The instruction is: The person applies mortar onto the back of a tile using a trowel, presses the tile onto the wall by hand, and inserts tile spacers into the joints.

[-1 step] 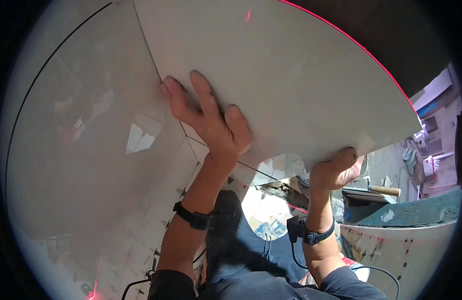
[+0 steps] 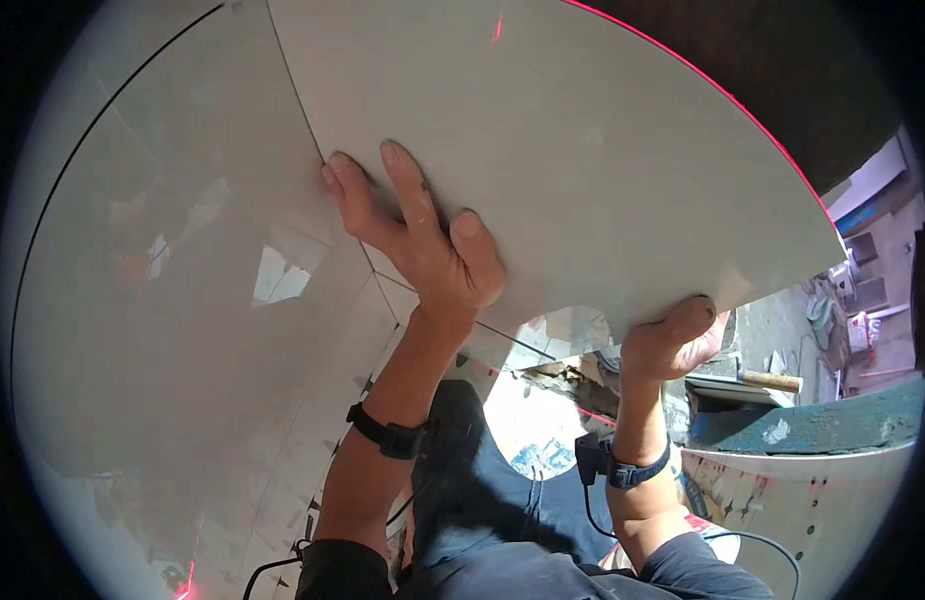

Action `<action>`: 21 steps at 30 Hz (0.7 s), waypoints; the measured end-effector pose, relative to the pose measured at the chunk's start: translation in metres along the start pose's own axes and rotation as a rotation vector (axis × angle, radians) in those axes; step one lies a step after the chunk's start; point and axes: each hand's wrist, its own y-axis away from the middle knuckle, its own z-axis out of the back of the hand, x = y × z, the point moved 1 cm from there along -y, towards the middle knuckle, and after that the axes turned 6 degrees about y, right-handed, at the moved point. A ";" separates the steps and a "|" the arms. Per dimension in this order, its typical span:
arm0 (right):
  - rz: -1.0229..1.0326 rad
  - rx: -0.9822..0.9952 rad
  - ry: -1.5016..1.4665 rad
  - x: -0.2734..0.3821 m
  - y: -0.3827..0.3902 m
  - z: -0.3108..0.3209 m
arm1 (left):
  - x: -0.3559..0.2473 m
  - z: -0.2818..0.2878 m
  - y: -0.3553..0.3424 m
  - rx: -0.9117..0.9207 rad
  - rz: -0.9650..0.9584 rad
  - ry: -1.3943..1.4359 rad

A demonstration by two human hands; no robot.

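A large pale grey glossy wall tile (image 2: 602,180) fills the upper middle, its far upper edge traced by a red laser line. My left hand (image 2: 432,240) rests on its face with the fingers spread, the outermost ones at the joint with the neighbouring tile. At the tile's lower right edge is my right hand (image 2: 672,340), its thumb on the face and its other fingers mostly hidden behind the edge, gripping it. On the left stands another glossy tile (image 2: 182,330), with a thin dark joint between the two.
Dark unfinished wall (image 2: 782,80) shows beyond the tile's upper right edge. A tool with a wooden handle (image 2: 772,381) lies right of my right hand, above a worn blue-green beam (image 2: 822,418). Black wrist straps with cables sit on both forearms. Small tile spacers dot the lower tiling.
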 end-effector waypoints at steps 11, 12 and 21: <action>-0.068 0.067 -0.042 -0.003 0.016 -0.001 | 0.002 0.003 0.000 0.017 -0.028 -0.004; -0.065 0.067 -0.041 -0.007 0.019 -0.002 | 0.001 0.003 0.000 0.022 -0.038 -0.002; 0.053 0.297 -0.047 -0.004 0.026 0.022 | 0.011 0.014 -0.005 0.085 -0.075 -0.030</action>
